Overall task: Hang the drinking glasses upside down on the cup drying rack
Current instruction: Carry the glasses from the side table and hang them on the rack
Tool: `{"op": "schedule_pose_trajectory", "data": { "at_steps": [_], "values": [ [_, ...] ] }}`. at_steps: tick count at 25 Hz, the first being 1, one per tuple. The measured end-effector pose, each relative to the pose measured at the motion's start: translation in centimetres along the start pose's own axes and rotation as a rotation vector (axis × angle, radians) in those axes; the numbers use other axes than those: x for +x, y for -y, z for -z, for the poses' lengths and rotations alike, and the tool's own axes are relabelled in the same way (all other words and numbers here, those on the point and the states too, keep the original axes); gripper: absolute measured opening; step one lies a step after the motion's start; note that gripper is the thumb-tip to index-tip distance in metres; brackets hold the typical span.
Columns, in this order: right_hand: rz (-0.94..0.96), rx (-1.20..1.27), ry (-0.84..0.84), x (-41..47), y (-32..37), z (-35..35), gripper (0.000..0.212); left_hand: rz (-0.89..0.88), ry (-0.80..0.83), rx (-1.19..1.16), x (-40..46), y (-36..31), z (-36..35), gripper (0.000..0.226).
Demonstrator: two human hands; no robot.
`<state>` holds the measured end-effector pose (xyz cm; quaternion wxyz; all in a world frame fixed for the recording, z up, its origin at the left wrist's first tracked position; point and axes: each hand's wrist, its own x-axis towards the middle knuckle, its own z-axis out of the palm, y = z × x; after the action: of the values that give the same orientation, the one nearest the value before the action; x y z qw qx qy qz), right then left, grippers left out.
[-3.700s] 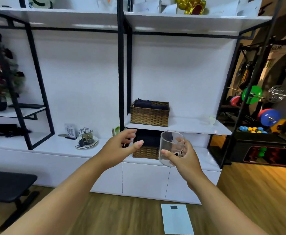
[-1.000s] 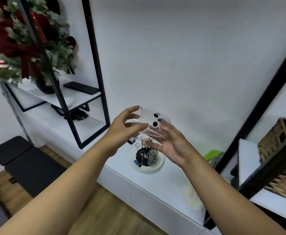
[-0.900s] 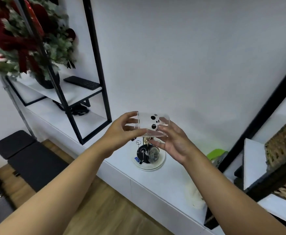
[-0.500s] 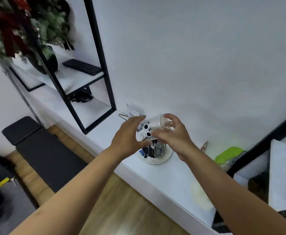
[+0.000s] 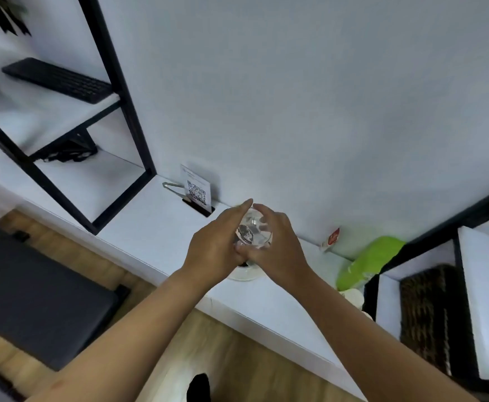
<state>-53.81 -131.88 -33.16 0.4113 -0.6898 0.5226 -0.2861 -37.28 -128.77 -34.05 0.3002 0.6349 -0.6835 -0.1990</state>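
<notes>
A clear drinking glass [image 5: 253,232] is held upside down between both hands, its base facing up toward the camera. My left hand [image 5: 217,242] wraps its left side and my right hand [image 5: 278,245] wraps its right side. The glass is directly over the cup drying rack, of which only the white round base plate [image 5: 243,274] shows below my hands. The rack's pegs and the other glass on it are hidden by my hands.
The rack stands on a long white counter [image 5: 156,224] against the wall. A QR-code card [image 5: 196,190] stands behind it to the left. A green pack [image 5: 368,262] lies to the right. Black shelf frame [image 5: 124,111] rises at left; a wicker basket [image 5: 429,317] sits at right.
Both hands have lowered the glass, now base up, onto the rack, covering it. The view has tilted further down toward the counter.
</notes>
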Motion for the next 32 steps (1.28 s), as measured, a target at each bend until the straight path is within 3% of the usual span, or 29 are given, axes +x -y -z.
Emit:
{"op": "schedule_pose_trajectory", "data": {
  "at_steps": [4,13,32],
  "values": [
    [-0.012,-0.042,0.154,0.8,-3.3,-2.3,0.092,0.096,0.055,-0.215,0.0,5.8,-2.0,0.094],
    [-0.189,-0.519,0.109,3.0,-13.2,-4.9,0.070,0.174,0.106,-0.276,2.3,13.2,-8.6,0.089],
    [-0.341,-0.580,0.148,9.6,-19.3,-10.0,0.082,0.205,0.238,-0.285,5.0,19.7,-15.3,0.088]
  ]
}}
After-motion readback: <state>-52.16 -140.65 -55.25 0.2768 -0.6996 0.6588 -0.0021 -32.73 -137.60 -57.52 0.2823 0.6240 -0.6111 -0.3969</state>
